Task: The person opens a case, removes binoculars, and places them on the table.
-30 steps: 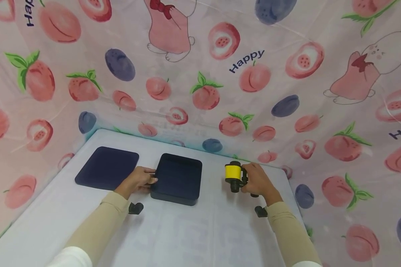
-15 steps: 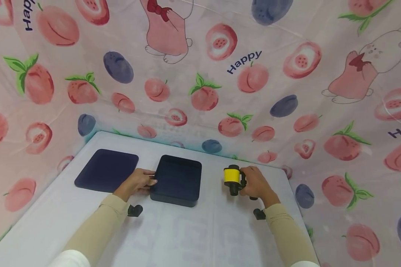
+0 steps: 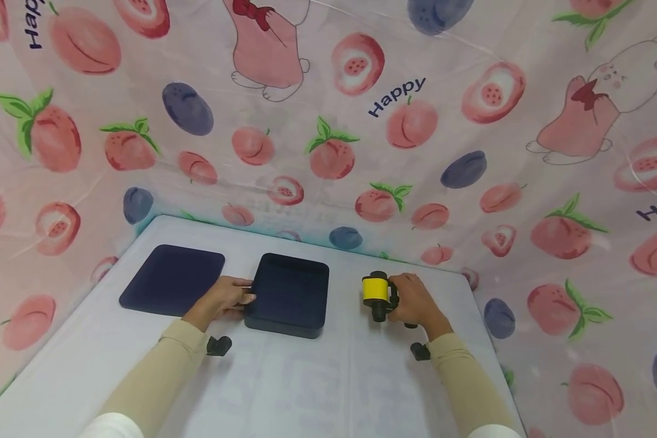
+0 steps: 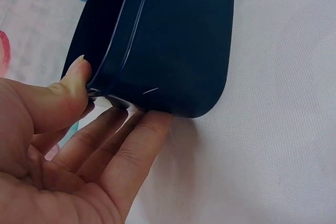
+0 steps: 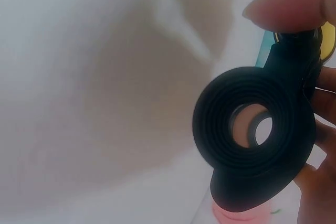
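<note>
My left hand [image 3: 231, 296] holds the left side of an open-topped dark navy box [image 3: 290, 293]. In the left wrist view the thumb lies over the rim of the box, and the fingers press the outside of its wall near a rounded corner. To the right of the box, my right hand [image 3: 414, 299] grips a pair of yellow and black binoculars [image 3: 375, 289] above the white table. The right wrist view shows a ribbed black eyepiece [image 5: 247, 124] of the binoculars, with the thumb higher up on their body and the other fingers behind.
A flat dark navy square panel [image 3: 171, 280] lies left of the box, partly behind the left hand. Fabric walls [image 3: 328, 201] printed with fruit rise along the back and sides of the white table [image 3: 328, 389]. Small black wrist-worn cameras [image 3: 219, 345] hang under both forearms.
The binoculars and right hand have shifted slightly left, toward the box, and a little nearer to me. The left hand stays at the box, which has hardly moved.
</note>
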Motion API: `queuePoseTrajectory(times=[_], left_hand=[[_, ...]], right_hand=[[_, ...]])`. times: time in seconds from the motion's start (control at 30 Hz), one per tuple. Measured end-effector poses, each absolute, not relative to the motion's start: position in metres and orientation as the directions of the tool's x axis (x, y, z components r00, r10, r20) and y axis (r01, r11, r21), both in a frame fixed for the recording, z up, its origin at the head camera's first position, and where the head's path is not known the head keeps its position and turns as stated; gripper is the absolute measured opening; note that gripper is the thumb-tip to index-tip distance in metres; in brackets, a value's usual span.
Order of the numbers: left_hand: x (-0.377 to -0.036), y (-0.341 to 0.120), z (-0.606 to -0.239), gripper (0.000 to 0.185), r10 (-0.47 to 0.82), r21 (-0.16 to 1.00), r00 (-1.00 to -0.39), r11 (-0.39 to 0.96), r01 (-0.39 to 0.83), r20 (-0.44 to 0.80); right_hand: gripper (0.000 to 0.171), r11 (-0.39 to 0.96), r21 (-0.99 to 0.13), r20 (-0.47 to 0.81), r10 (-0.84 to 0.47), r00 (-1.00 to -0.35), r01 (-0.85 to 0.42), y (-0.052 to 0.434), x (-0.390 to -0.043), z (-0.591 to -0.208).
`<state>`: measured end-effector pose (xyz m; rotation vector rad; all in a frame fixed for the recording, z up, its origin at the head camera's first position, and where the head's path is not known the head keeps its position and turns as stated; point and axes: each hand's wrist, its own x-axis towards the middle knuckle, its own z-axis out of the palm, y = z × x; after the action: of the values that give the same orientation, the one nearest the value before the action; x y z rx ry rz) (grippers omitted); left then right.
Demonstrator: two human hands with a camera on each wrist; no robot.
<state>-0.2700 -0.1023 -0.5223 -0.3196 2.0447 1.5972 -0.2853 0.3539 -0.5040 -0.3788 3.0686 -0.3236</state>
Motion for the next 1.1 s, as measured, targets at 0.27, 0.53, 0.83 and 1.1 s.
queuePoseTrajectory(times=[0.27, 0.53, 0.83, 1.1], left_hand=[[-0.271, -0.104, -0.52, 0.066, 0.122, 0.831, -0.838, 0.269, -0.487, -0.531], [-0.27, -0.105, -0.523, 0.065, 0.133, 0.829, -0.836, 0.277, -0.485, -0.533], [-0.27, -0.105, -0.523, 0.065, 0.135, 0.836, -0.837, 0.245, -0.491, -0.531], [-0.271, -0.106, -0.523, 0.066, 0.153, 0.838, -0.835, 0.248, -0.486, -0.529]], right_hand=[[0.087, 0.952, -0.208, -0.026, -0.235, -0.972, -0.225, 0.351, -0.287, -0.509], [0.088, 0.956, -0.187, -0.039, -0.236, -0.971, -0.225, 0.35, -0.287, -0.513], [0.088, 0.954, -0.194, -0.049, -0.243, -0.969, -0.23, 0.351, -0.289, -0.522], [0.087, 0.945, -0.196, -0.038, -0.274, -0.961, -0.262, 0.353, -0.291, -0.529]])
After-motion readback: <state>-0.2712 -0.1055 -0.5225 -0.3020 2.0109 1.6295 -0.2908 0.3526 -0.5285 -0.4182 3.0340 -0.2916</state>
